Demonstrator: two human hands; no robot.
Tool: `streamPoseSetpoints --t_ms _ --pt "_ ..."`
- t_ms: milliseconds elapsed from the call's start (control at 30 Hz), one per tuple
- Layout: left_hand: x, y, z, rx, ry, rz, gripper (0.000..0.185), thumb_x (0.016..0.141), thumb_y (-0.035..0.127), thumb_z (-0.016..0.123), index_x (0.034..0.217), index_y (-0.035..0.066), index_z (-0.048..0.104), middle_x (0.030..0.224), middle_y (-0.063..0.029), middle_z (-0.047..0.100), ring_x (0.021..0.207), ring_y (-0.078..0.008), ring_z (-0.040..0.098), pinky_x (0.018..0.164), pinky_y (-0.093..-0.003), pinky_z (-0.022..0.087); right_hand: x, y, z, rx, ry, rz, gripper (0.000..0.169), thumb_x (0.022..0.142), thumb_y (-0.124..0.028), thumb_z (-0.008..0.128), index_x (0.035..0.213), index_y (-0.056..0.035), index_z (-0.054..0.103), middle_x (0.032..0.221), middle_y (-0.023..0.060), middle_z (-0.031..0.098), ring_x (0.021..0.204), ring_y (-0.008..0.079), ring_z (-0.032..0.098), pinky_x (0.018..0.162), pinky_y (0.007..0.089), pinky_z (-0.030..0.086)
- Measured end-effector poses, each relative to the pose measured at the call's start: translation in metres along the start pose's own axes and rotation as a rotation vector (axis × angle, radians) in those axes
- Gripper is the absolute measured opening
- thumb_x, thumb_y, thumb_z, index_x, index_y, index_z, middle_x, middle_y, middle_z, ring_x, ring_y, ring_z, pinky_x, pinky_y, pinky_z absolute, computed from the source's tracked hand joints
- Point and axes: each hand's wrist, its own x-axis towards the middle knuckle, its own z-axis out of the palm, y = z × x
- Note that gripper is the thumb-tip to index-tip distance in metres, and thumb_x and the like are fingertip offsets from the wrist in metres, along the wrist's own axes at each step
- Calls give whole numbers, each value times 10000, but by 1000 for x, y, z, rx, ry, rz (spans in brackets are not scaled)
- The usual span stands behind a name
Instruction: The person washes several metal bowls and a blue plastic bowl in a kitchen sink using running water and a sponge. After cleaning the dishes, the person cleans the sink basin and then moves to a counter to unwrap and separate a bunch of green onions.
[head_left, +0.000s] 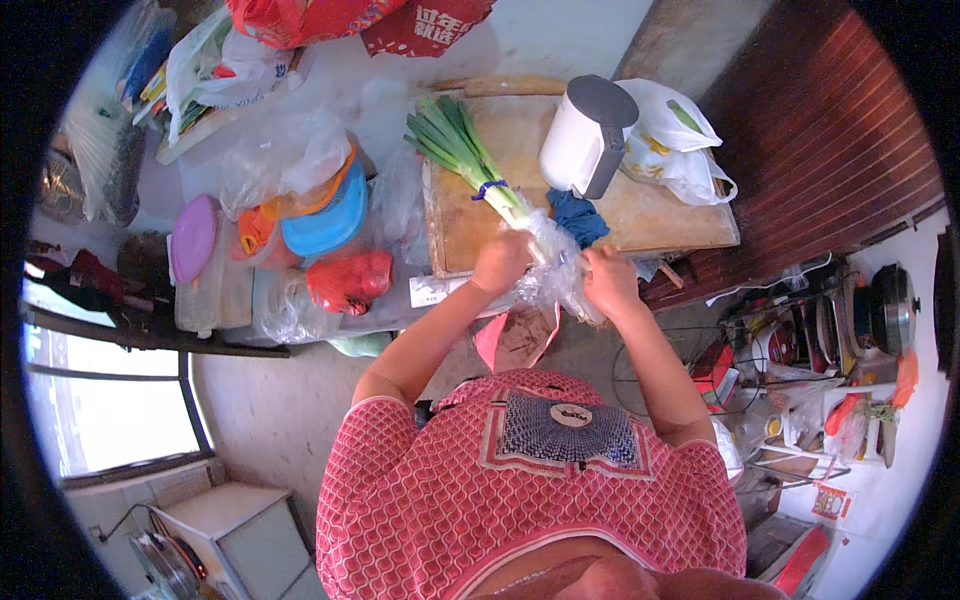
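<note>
A bundle of large green onions (469, 154) lies slantwise over the front of a wooden board (480, 217). A purple-blue tie (490, 190) binds it around the pale stalks. Clear plastic bag (553, 259) film wraps the lower white part, and the root end sticks out past the board's front edge. My left hand (504, 262) pinches the plastic on the left side of the stalks. On the other side, my right hand (611, 281) grips the plastic close to the root end. A crumpled blue cloth (577, 217) lies just behind the wrapped part.
A white electric kettle (577, 135) with a dark lid stands on the board, beside a white plastic bag (675, 150). To the left are a blue plastic basin (330, 214), a red plastic bag (349, 280) and a lidded clear container (214, 300). Below my hands is a pink-rimmed bin (525, 337).
</note>
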Motion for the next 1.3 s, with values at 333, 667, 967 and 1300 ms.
streamPoseSetpoints --t_ms 333,667,967,1300 --pt "-20 -15 -36 -182 -1 -245 184 798 74 497 942 -10 575 783 -128 605 667 -211 596 611 -309 464 64 -51 38 64 203 -34 480 692 -264 624 1074 -12 478 1014 171 515 947 316 519 790 393 430" --pt "-53 -13 -112 -103 63 -441 177 784 83 508 927 18 591 814 -163 592 744 -274 583 656 -344 459 62 -54 52 124 -91 190 473 625 -251 649 1021 -37 502 957 169 561 888 318 554 755 400 451" --pt "20 47 -130 251 32 208 310 691 105 587 997 63 555 1066 -107 508 1031 -275 459 911 -447 328 -45 -57 9 391 -9 143 415 597 -165 628 975 -31 520 879 180 591 846 327 569 760 425 436" --pt "11 106 -104 348 -291 412 243 710 165 599 941 98 560 955 -57 520 955 -236 482 964 -458 243 -134 -10 -21 -41 368 16 470 510 -104 645 958 -109 506 846 77 510 806 262 494 659 379 382"
